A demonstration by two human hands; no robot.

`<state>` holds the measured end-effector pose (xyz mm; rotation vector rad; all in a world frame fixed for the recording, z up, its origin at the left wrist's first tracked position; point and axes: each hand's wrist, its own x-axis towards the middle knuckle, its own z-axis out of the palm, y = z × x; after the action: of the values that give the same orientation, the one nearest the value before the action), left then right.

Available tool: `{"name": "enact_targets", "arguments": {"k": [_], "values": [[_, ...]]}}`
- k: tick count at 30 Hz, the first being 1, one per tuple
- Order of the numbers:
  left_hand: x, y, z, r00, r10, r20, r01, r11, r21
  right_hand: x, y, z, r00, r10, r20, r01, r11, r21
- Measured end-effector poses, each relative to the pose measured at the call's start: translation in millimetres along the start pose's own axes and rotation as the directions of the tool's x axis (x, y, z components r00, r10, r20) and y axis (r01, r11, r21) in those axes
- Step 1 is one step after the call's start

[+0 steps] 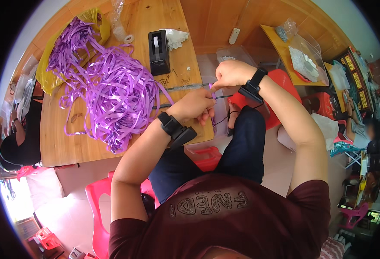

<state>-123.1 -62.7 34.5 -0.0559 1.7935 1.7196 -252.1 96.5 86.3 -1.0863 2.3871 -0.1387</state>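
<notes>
At the right edge of the wooden table, my right hand (233, 74) pinches a short stretch of purple ribbon (213, 91) between thumb and fingertips. My left hand (195, 105) is closed on the same ribbon from the other side, its fingertips partly hidden. Close by, thin dark rods (221, 97) stick out past the table edge, and the ribbon lies across them. To the left of my hands spreads a big tangled heap of purple ribbon (121, 97). One strand runs from it toward my left hand.
A yellow plastic bag (47, 80) with more ribbon lies at the far left. A black tape dispenser (159, 58), a white tissue (175, 38) and a tape roll (128, 39) are on the table (60, 142). A red stool (280, 84) stands right. Other people sit at both sides.
</notes>
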Motion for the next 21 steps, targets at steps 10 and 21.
{"name": "enact_targets", "arguments": {"k": [10,21], "values": [[-0.2,3.2,1.8,1.000,0.022,0.001,-0.022,0.999,0.035,-7.4,13.4,21.6,0.869,-0.453,-0.201,0.444,0.892,-0.089],[6.9,-1.7,2.9,1.000,0.004,-0.012,-0.003,0.997,0.079,-0.5,28.1,30.0,0.826,-0.526,-0.201,0.555,0.822,0.130]]}}
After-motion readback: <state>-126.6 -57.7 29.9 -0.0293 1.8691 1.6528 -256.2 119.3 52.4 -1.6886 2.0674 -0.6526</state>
